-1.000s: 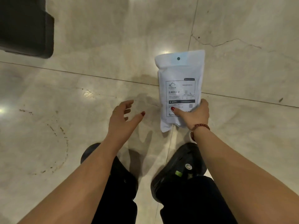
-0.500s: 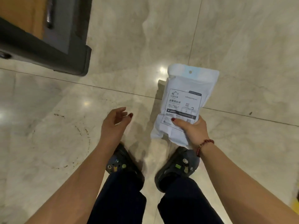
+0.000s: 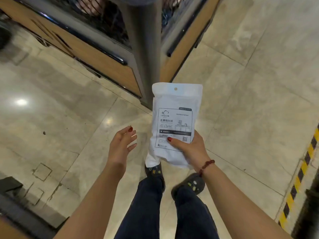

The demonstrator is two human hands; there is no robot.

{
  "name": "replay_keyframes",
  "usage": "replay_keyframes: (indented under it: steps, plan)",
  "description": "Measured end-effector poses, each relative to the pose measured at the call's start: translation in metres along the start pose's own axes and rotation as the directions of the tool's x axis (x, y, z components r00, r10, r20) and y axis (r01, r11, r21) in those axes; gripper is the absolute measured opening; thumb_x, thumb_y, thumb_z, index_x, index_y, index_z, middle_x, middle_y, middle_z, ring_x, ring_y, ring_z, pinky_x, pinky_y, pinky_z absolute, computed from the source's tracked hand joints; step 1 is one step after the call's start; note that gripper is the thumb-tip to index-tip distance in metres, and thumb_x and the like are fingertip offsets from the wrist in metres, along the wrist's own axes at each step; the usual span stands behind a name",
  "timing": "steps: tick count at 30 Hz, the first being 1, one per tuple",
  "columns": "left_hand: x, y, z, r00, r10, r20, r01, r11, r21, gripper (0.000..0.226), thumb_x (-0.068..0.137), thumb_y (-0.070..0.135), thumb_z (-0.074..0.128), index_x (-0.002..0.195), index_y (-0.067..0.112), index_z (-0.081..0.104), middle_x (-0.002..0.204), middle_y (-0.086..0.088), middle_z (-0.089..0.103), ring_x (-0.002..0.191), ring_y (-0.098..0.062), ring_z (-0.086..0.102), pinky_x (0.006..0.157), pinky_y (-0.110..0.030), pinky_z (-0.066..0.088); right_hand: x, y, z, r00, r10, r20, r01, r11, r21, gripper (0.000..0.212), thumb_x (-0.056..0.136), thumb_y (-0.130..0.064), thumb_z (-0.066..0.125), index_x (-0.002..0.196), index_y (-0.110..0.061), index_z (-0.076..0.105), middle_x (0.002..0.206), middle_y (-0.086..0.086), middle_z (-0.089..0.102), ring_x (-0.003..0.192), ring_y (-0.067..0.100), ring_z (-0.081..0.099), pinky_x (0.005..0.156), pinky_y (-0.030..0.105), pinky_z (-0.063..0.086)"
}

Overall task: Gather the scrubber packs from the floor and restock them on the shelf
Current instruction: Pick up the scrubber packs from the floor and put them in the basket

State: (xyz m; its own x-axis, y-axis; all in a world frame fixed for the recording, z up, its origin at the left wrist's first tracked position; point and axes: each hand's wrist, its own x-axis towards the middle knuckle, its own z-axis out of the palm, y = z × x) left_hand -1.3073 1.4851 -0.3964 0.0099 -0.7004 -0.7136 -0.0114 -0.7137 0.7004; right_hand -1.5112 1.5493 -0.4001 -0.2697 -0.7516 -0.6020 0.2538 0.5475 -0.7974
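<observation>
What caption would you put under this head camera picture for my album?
Right hand holds a white scrubber pack above the tiled floor, left hand open beside it, near a shelf corner.

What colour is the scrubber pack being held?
The scrubber pack is white with black print, seen in the head view.
</observation>
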Motion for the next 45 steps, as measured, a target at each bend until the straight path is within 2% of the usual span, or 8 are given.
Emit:
replay_keyframes:
  steps: [10, 14, 20, 23, 27, 33, 37, 45]
  plan:
    - [-0.077, 0.131, -0.129, 0.997, 0.077, 0.003, -0.075, 0.977, -0.197, 0.071, 0.06, 0.07, 0.071, 0.119, 0.033, 0.055, 0.121, 0.006, 0.064, 0.112, -0.018, 0.062, 0.098, -0.045, 0.049, -0.034, -0.132, 0.183, 0.887, -0.163, 0.431, 0.242, 0.961, -0.133, 0.047, 0.07, -0.005, 0.083, 0.113, -0.013, 0.066, 0.11, 0.0, 0.073, 0.102, 0.019, 0.069, 0.082, 0.031, 0.058]
    - [-0.078, 0.161, -0.156, 0.977, 0.118, -0.177, -0.172, 0.927, -0.333, 0.07, 0.064, 0.06, 0.073, 0.118, 0.018, 0.057, 0.111, -0.002, 0.073, 0.097, -0.021, 0.072, 0.083, -0.039, 0.056, -0.032, -0.161, 0.253, 0.797, -0.133, 0.589, 0.309, 0.928, -0.208, 0.039, 0.075, -0.004, 0.08, 0.105, -0.026, 0.068, 0.108, -0.005, 0.074, 0.102, 0.016, 0.069, 0.087, 0.036, 0.056]
    - [-0.045, 0.203, -0.215, 0.887, 0.071, -0.456, -0.266, 0.886, -0.379, 0.046, 0.077, 0.058, 0.067, 0.112, 0.028, 0.059, 0.104, 0.004, 0.074, 0.088, -0.013, 0.073, 0.072, -0.03, 0.057, -0.003, -0.205, 0.359, 0.644, -0.012, 0.765, 0.327, 0.908, -0.262, 0.036, 0.08, 0.0, 0.074, 0.103, -0.028, 0.068, 0.104, -0.009, 0.075, 0.099, 0.013, 0.07, 0.083, 0.031, 0.057]
    - [-0.017, 0.236, -0.246, 0.82, 0.083, -0.566, -0.349, 0.857, -0.379, 0.041, 0.08, 0.055, 0.067, 0.109, 0.028, 0.061, 0.101, 0.004, 0.074, 0.086, -0.013, 0.073, 0.074, -0.032, 0.059, 0.028, -0.226, 0.416, 0.591, 0.033, 0.806, 0.329, 0.902, -0.278, 0.038, 0.081, -0.003, 0.074, 0.114, -0.021, 0.066, 0.111, -0.001, 0.073, 0.104, 0.018, 0.069, 0.091, 0.042, 0.055]
    - [0.017, 0.288, -0.286, 0.743, 0.074, -0.665, -0.455, 0.784, -0.421, 0.028, 0.086, 0.04, 0.068, 0.104, 0.019, 0.064, 0.091, 0.002, 0.076, 0.077, -0.012, 0.074, 0.058, -0.023, 0.056, 0.07, -0.257, 0.49, 0.541, 0.125, 0.832, 0.306, 0.892, -0.334, 0.042, 0.079, -0.01, 0.077, 0.117, -0.018, 0.063, 0.112, 0.001, 0.073, 0.104, 0.022, 0.069, 0.091, 0.048, 0.055]
    - [0.059, 0.337, -0.354, 0.71, -0.003, -0.704, -0.498, 0.705, -0.505, 0.027, 0.087, 0.036, 0.068, 0.108, 0.019, 0.063, 0.097, -0.004, 0.076, 0.083, -0.021, 0.074, 0.066, -0.036, 0.06, 0.115, -0.293, 0.585, 0.502, 0.188, 0.844, 0.302, 0.877, -0.374, 0.035, 0.081, -0.009, 0.075, 0.114, -0.011, 0.061, 0.109, 0.005, 0.073, 0.098, 0.02, 0.071, 0.082, 0.036, 0.058]
    - [0.096, 0.353, -0.412, 0.729, 0.007, -0.685, -0.48, 0.718, -0.503, 0.04, 0.084, 0.043, 0.069, 0.115, 0.019, 0.063, 0.102, -0.004, 0.075, 0.091, -0.025, 0.073, 0.082, -0.047, 0.059, 0.144, -0.298, 0.648, 0.528, 0.174, 0.831, 0.318, 0.867, -0.383, 0.03, 0.085, -0.012, 0.071, 0.113, -0.012, 0.06, 0.107, 0.004, 0.073, 0.097, 0.018, 0.07, 0.073, 0.025, 0.055]
    - [0.182, 0.415, -0.561, 0.842, 0.101, -0.53, -0.378, 0.811, -0.447, 0.032, 0.088, 0.043, 0.065, 0.114, 0.025, 0.063, 0.101, 0.001, 0.076, 0.091, -0.02, 0.073, 0.083, -0.043, 0.059, 0.188, -0.309, 0.815, 0.546, 0.214, 0.81, 0.279, 0.865, -0.416, 0.031, 0.086, -0.017, 0.07, 0.116, -0.016, 0.064, 0.11, 0.0, 0.073, 0.101, 0.019, 0.07, 0.088, 0.04, 0.056]
